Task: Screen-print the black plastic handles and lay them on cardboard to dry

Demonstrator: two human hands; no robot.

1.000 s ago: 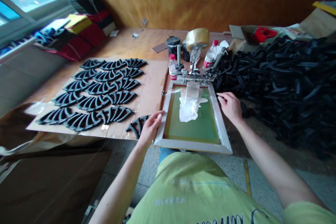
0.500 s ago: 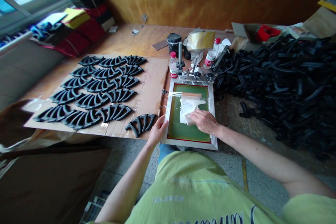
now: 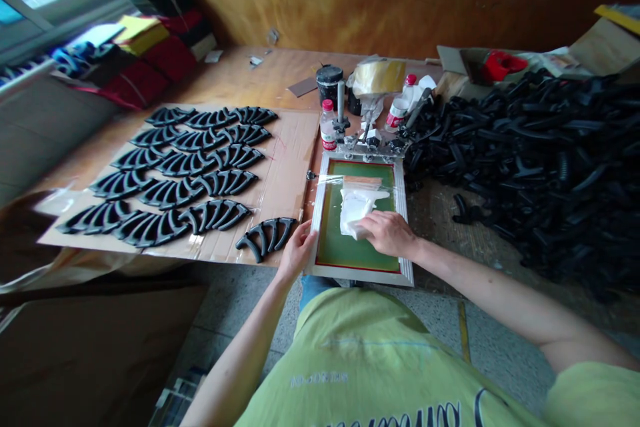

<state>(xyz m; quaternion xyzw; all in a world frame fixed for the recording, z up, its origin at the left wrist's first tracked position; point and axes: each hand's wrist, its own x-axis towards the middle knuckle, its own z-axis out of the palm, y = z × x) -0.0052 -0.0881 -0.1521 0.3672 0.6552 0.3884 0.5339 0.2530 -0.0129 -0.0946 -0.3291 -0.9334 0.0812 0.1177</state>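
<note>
A silver-edged screen printing frame (image 3: pixel 407 240) with green mesh lies on the bench before me. My left hand (image 3: pixel 299 245) grips its left edge, the fingers partly hidden. Over the mesh, my right hand (image 3: pixel 389 232) is closed on a pale, flat piece (image 3: pixel 361 229), mostly covered by the fingers; its kind is unclear. Beside it a white patch (image 3: pixel 354 207) spreads on the mesh, whether paste or cloth I cannot tell. A narrow wooden strip (image 3: pixel 363 182) borders its top. Clamps (image 3: pixel 370 144) hold the frame's far end.
Curved black plastic parts (image 3: pixel 170 187) lie in rows on cardboard (image 3: pixel 293 160) at left, one small group (image 3: pixel 266 237) near my left hand. At right is a large heap of black parts (image 3: pixel 540 160). Red-capped bottles (image 3: pixel 328 125) and a black tub (image 3: pixel 330 83) stand behind the frame.
My right hand has shifted very slightly on the mesh, and the pale piece now shows less of its flat side. The left hand keeps its grip on the frame.
</note>
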